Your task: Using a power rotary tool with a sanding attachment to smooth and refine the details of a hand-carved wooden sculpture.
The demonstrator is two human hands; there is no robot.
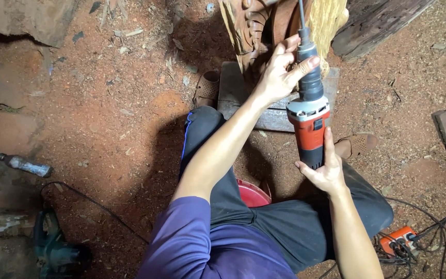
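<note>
A red and grey die grinder (309,111) stands nearly upright over the person's lap, its bit end pointing at a carved wooden piece (249,28) on a grey plank (274,118); the left hand (279,75) has its fingers (305,64) clamped on the grey neck, the right hand (325,170) on the red body's lower end. Sawdust covers the ground (109,113), with brown sandals (206,89) beside the plank. Left lie a plastic bottle (26,166) and a teal power tool (52,248); an orange power strip (397,240) with black cords sits right.
</note>
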